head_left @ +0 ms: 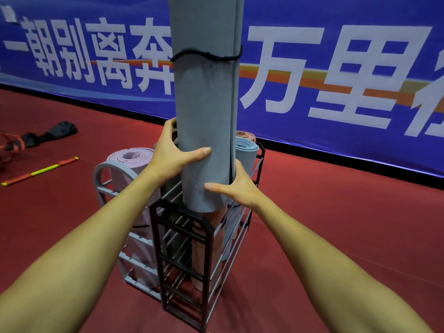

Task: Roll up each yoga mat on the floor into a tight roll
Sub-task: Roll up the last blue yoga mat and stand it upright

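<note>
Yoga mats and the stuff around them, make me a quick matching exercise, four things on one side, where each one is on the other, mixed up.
1. gray mat
2. purple mat
3. black cord
4. striped stick

A. lying on the red floor, left
B. held upright by both hands
C. standing in the gray rack
D. tied around the gray roll

Pairs: 1-B, 2-C, 3-D, 4-A

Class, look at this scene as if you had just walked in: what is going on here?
A person holds a rolled grey yoga mat upright, left hand and right hand gripping its lower end just above a black metal rack. A black cord ties the roll. Pink, blue and lilac rolled mats already stand in the racks.
</note>
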